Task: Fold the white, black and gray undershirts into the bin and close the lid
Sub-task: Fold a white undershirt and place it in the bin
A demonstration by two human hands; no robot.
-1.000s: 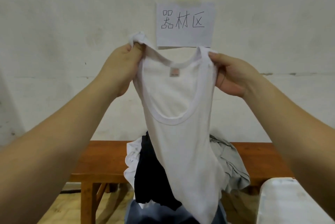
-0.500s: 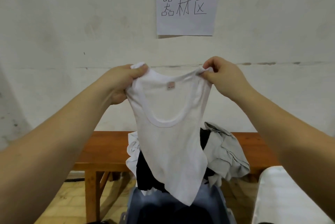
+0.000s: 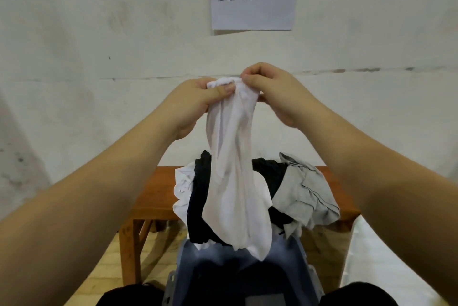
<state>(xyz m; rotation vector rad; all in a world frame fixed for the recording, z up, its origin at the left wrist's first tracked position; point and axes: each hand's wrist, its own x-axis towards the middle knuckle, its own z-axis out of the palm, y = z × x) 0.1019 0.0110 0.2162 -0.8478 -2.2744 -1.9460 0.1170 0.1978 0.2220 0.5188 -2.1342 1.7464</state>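
Your left hand (image 3: pixel 195 100) and right hand (image 3: pixel 275 92) meet at chest height, each pinching a shoulder strap of the white undershirt (image 3: pixel 235 181). Both grips are narrow and closed on cloth, thumb against fingers. The garment hangs in a lengthwise half-fold, its hem dangling just above the open blue bin (image 3: pixel 247 273) near you.

Behind it, on the wooden worktop (image 3: pixel 153 194), lies a loose heap: a black undershirt (image 3: pixel 198 206), a gray undershirt (image 3: pixel 304 194) to the right, and more white cloth (image 3: pixel 182 186) at the left. A white panel (image 3: pixel 386 261), probably the lid, sits at near right; I cannot confirm this.

Risks, as judged:
- The fold is held at the straps only. The lower body hangs free and twisted, so the halves may slip out of line.
- The hem hangs close to the black undershirt, which droops toward the bin. Lowering now could drag it in unfolded.
- A pinch on bunched straps is weak; passing both to one hand could drop a layer.
- Dropping it straight in would leave a crumpled fold.
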